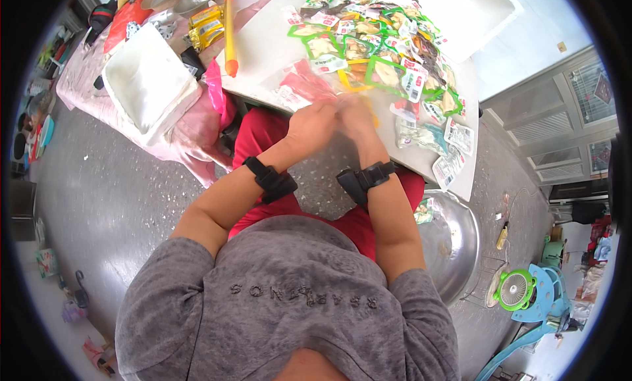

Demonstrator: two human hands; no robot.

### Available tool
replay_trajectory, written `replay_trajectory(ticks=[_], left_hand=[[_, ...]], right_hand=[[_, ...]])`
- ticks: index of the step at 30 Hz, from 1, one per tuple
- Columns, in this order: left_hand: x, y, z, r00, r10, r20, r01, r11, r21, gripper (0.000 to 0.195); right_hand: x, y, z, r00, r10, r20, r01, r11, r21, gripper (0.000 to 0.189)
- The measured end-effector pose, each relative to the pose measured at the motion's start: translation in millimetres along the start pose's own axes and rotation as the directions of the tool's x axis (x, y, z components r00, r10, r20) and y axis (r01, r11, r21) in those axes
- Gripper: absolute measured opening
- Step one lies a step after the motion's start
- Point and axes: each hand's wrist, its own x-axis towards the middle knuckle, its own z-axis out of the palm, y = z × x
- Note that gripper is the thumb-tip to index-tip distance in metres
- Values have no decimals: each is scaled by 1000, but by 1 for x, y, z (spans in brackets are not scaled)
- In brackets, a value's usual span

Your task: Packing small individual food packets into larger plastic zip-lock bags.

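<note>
My left hand [314, 120] and my right hand [356, 118] meet at the front edge of the white table [256, 55], fingertips close together. Both have curled fingers, and motion blur hides what may lie between them. Just beyond the left hand are clear plastic packets with pink-red parts [308, 82]. A yellow edge, perhaps of a packet, shows beside the right hand. A heap of sealed food packets [365, 45], many green-edged and some yellow-edged, covers the tabletop beyond. Several whitish printed packets [449, 166] lie at the right corner.
A white foam box [143, 80] rests on a pink-covered table at left, near yellow packages [206, 28] and an orange-yellow tube [230, 35]. Another white foam box [486, 16] stands behind the heap. Below right, a metal basin [452, 252] holds a packet [424, 210]. A green fan [515, 289] stands farther right.
</note>
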Motion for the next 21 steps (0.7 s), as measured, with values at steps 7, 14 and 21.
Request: replay_trajectory(ticks=[7,14,21], left_hand=[[-4,-7,-2,993,55,-105,-53,998,27,11],[-11,-26,17,998,29,-56,-26,998,59,8],[-13,-25,24,999,32,-38,-28,995,99,14]], right_hand=[[-18,-8,11,998,-65,2,58,901,430,13],[-20,37,-80,719,-489,-493,275,852,-444,12],[37,101,-174,780,-265,-567,-97,844,-528,30]])
